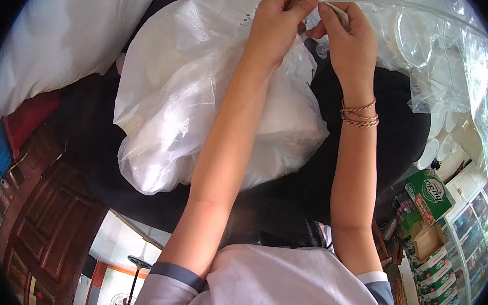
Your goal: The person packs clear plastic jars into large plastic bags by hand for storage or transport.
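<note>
A white translucent plastic bag (pixel 167 106), bulging and crumpled, lies on a black surface below my hands. My left hand (pixel 280 20) is closed in a pinch at the top of the view, thumb and finger at gathered clear plastic. Close beside it, my right hand (pixel 353 40) pinches a pale folded strip (pixel 339 15) between thumb and fingers. My fingertips almost meet there, and what the left ones grip is largely hidden. A large clear plastic bag (pixel 440 59) spreads from the hands to the right, with round, clear containers inside.
Another big white sack (pixel 64 35) fills the upper left. Round white lids or tubs (pixel 430 153) stand at the right, above a green box (pixel 429 193) and stacked cartons (pixel 437 279). A brown wooden door (pixel 55 223) and a fan (pixel 126 304) show at the lower left.
</note>
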The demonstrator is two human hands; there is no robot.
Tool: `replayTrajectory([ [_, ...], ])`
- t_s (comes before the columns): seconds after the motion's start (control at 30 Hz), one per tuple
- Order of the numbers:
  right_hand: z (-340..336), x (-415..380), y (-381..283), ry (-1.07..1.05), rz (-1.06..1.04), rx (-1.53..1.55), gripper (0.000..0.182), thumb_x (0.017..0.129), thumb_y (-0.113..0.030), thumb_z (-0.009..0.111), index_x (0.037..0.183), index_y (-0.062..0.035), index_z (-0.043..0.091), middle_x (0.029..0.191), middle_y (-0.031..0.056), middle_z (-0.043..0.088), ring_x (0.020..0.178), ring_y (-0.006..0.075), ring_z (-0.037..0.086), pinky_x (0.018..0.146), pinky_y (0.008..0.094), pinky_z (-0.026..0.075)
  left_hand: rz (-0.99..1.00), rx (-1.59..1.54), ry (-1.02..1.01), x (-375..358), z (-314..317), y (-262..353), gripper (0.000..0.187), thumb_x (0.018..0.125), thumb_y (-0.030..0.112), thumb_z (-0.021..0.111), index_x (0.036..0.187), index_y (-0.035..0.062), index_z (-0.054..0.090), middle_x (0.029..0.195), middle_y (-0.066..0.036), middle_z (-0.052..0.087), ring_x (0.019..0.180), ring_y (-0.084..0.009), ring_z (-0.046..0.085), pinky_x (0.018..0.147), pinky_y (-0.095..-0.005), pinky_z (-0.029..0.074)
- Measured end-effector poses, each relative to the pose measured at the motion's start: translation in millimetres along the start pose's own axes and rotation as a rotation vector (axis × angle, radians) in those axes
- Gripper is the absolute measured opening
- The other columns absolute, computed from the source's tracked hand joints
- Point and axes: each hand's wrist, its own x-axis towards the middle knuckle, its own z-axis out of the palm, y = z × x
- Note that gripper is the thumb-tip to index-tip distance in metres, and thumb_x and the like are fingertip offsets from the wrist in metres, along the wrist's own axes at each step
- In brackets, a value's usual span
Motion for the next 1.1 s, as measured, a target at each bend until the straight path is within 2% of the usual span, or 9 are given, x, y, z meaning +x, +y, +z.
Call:
replayTrajectory([
  [0.1,-4,6,9,-0.079,0.033,0.258,0.022,0.093,-0.019,0.066,0.098,0.002,0.066,0.069,0.0034,0.064,0.067,0.0119,0.064,0.063,0.022,0.044,-0.004,0.019,0.001,-2,-2,1,0.031,0.098,0.027,0.062,0.111,-0.0014,0.065,0.091,-0.002,0.063,0.078,-0.0119,0.052,0.071,-0.0251,0.042],
  [0.2,-11,7,6,-0.118,0.064,0.313,0.022,0.091,-0.018,0.068,0.099,0.0029,0.066,0.071,0.0038,0.062,0.068,0.0138,0.065,0.065,0.0228,0.045,0.001,0.023,0.015,-3,-3,0,0.031,0.098,0.027,0.063,0.111,-0.0008,0.066,0.091,-0.002,0.063,0.078,-0.0118,0.052,0.071,-0.0248,0.042],
  [0.3,-9,9,7,-0.081,0.112,0.273,0.023,0.09,-0.017,0.069,0.099,0.0044,0.066,0.074,0.0042,0.063,0.067,0.0131,0.065,0.063,0.0232,0.046,0.0,0.013,0.035,-6,-2,1,0.03,0.097,0.027,0.063,0.111,0.0,0.066,0.091,-0.002,0.064,0.078,-0.0117,0.052,0.072,-0.025,0.043],
  [0.4,1,6,9,0.008,0.021,0.102,0.025,0.09,-0.017,0.069,0.099,0.0056,0.066,0.077,0.0054,0.066,0.066,0.0126,0.065,0.061,0.0231,0.046,0.019,0.04,0.035,-4,-3,-2,0.03,0.097,0.027,0.063,0.111,0.0006,0.066,0.092,-0.002,0.065,0.079,-0.0119,0.054,0.072,-0.0253,0.043],
  [0.5,6,3,2,0.071,0.014,0.158,0.023,0.091,-0.018,0.068,0.099,0.0043,0.066,0.079,0.0057,0.068,0.065,0.0111,0.065,0.06,0.0222,0.047,0.039,0.091,0.033,-2,-6,-2,0.03,0.097,0.028,0.063,0.11,0.0008,0.066,0.093,-0.003,0.065,0.081,-0.0122,0.056,0.073,-0.0254,0.044],
  [0.6,2,-2,-5,0.077,-0.011,-0.024,0.022,0.092,-0.018,0.068,0.101,0.0017,0.067,0.078,0.0049,0.069,0.066,0.0098,0.066,0.062,0.0223,0.049,0.041,0.129,0.034,-2,-5,1,0.028,0.098,0.026,0.063,0.11,0.0011,0.066,0.093,-0.002,0.066,0.082,-0.0123,0.057,0.073,-0.0254,0.045],
  [0.7,-5,-1,-2,0.023,-0.034,-0.024,0.021,0.092,-0.019,0.068,0.102,-0.0004,0.068,0.075,0.0041,0.069,0.067,0.0093,0.067,0.063,0.0225,0.05,0.06,0.145,0.033,-2,-4,-2,0.026,0.098,0.025,0.063,0.109,0.0016,0.066,0.093,-0.002,0.066,0.083,-0.0122,0.058,0.073,-0.0253,0.045],
  [0.83,-3,-1,-3,0.055,-0.009,-0.02,0.021,0.092,-0.019,0.068,0.102,-0.0004,0.069,0.074,0.0044,0.069,0.068,0.0092,0.067,0.062,0.0224,0.05,0.108,0.216,0.032,-2,-4,-4,0.025,0.098,0.024,0.063,0.108,0.0023,0.066,0.093,-0.002,0.066,0.083,-0.0118,0.058,0.074,-0.0254,0.045],
  [1.1,-6,2,-1,0.05,-0.002,-0.062,0.021,0.091,-0.02,0.069,0.101,-0.0016,0.072,0.075,0.0047,0.071,0.069,0.0091,0.068,0.062,0.0226,0.05,0.073,0.104,0.008,-2,-6,-4,0.025,0.097,0.024,0.064,0.108,0.0014,0.066,0.093,-0.002,0.065,0.082,-0.0109,0.057,0.073,-0.0247,0.045],
])
